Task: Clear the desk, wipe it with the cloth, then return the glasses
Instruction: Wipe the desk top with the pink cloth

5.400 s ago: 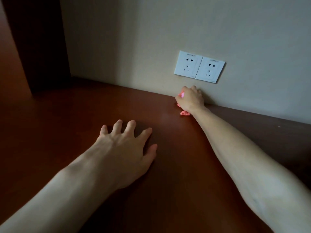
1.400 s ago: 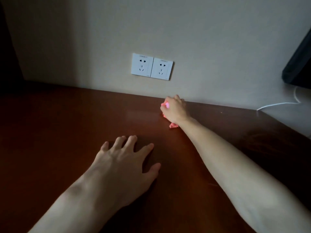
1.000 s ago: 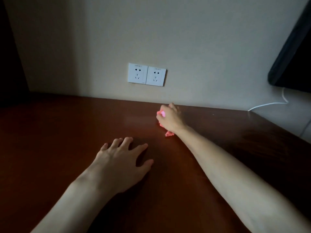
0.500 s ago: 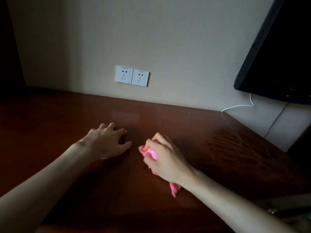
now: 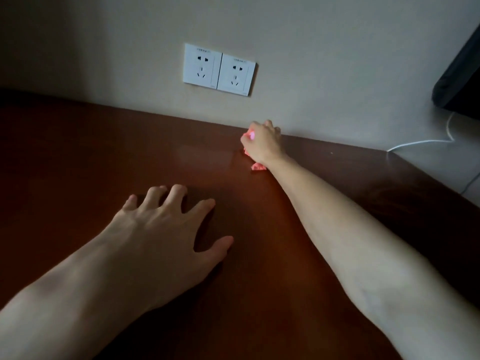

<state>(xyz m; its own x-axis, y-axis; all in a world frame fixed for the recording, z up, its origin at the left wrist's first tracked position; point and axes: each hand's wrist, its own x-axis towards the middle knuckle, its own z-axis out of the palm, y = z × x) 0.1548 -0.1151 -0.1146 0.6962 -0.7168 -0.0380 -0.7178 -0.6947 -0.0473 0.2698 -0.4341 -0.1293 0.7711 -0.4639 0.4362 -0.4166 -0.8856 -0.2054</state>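
Note:
My right hand (image 5: 263, 142) grips a bunched pink cloth (image 5: 258, 166) and holds it down on the dark red-brown desk (image 5: 78, 165), far out at the back edge where the desk meets the wall. Only small bits of the cloth show, by my thumb and under my wrist. My left hand (image 5: 166, 229) rests on the desk nearer to me, fingers spread, holding nothing. No glasses are in view.
A white double wall socket (image 5: 219, 70) sits on the beige wall just above the desk. At the upper right is the corner of a dark screen (image 5: 459, 81), with a white cable (image 5: 420, 142) running below it. The desk's right edge (image 5: 426, 175) slants toward me.
Half a second ago my right hand held the cloth close to me beside my left hand; it has swept out to the wall edge. My left hand has spread its fingers flat.

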